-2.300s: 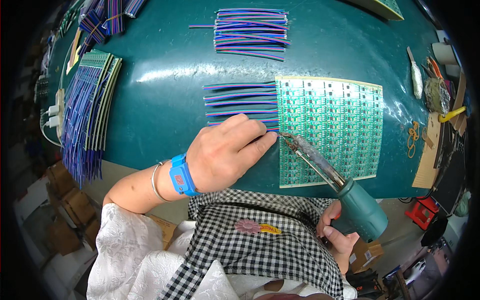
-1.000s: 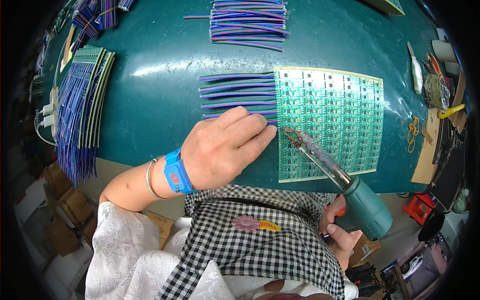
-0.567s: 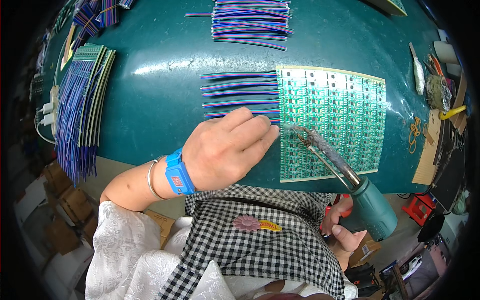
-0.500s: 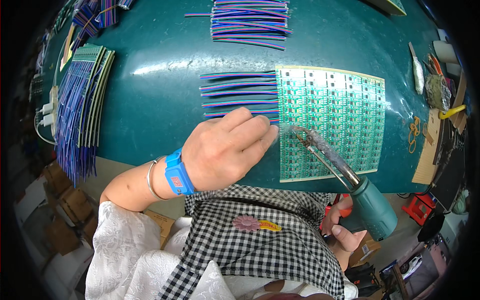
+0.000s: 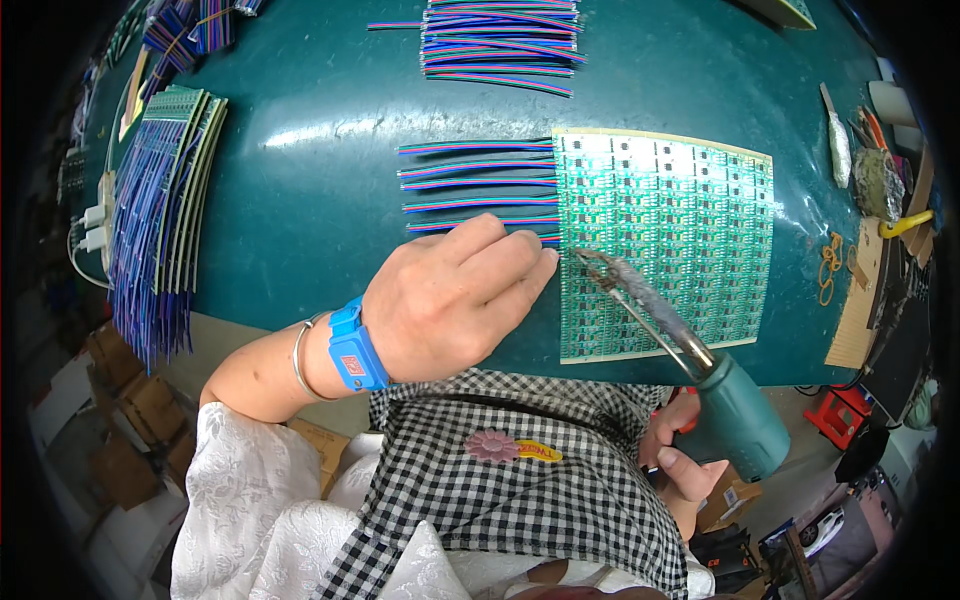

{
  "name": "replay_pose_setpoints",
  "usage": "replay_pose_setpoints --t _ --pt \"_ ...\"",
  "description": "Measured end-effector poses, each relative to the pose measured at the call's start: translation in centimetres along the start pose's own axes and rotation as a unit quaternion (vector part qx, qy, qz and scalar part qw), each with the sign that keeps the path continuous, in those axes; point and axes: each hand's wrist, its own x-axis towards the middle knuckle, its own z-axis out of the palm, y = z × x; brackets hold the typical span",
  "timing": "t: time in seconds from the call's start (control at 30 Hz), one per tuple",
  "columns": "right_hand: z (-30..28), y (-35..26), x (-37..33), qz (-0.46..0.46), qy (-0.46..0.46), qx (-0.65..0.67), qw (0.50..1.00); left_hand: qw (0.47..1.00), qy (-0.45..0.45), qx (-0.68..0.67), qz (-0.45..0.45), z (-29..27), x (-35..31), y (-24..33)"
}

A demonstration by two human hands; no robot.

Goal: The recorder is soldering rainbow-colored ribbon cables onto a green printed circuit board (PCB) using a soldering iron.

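A green panel of many small circuit boards (image 5: 690,240) lies on the table before me. Several flat multi-coloured ribbon wires (image 5: 478,184) stick out leftward from its left edge, side by side. My left hand (image 5: 450,295), in a blue wrist strap (image 5: 358,345), is closed in a pinch at that edge, over the lowest wire; the fingers hide most of it. My right hand (image 5: 685,460) grips the handle of a green soldering gun (image 5: 745,415). Its darkened tip (image 5: 582,257) is at the panel's left edge, just right of my left fingertips.
A pile of loose ribbon wires (image 5: 500,45) lies at the far side. Wired panels (image 5: 165,210) are stacked at the left, near a power strip (image 5: 98,228). Rubber bands (image 5: 828,268), a cardboard piece (image 5: 855,300) and a yellow-handled tool (image 5: 905,223) are on the right.
The soldering gun has shifted slightly left, its tip closer to my left fingertips, and the faint smoke by the tip has thinned. My left hand is almost unmoved.
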Motion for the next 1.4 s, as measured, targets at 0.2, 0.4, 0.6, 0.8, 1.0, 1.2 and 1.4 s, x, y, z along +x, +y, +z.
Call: replay_pose_setpoints --t 0.2,0.4,0.6,0.8,1.0,1.2,1.4 --pt "0.2 -0.5 -0.5 0.029 0.051 0.025 0.998 1.0 -0.003 -0.005 -0.01 -0.2 -0.1 0.1" --pt "0.2 -0.4 -1.3 0.056 0.047 0.012 0.997 0.999 0.014 -0.033 -0.009 0.2 -0.1 -0.4" --pt "-0.9 0.0 -1.0 0.051 0.004 -0.035 0.998 0.999 0.025 -0.036 -0.007 0.3 -0.3 -0.5" --pt "-0.9 0.5 -0.9 0.037 0.0 -0.054 0.998 1.0 0.006 -0.008 0.003 0.1 -0.1 -0.2" --pt "-0.6 0.5 -0.8 0.002 0.034 0.037 0.999 1.0 -0.001 0.016 0.017 0.3 0.1 0.0" --pt "-0.4 0.3 -0.9 -0.008 0.047 0.036 0.998 1.0 0.006 0.018 0.018 0.2 -0.1 0.0" --pt "-0.6 -0.6 -0.5 -0.005 0.039 0.08 0.996 1.0 -0.007 0.023 -0.003 -0.2 0.0 0.4"
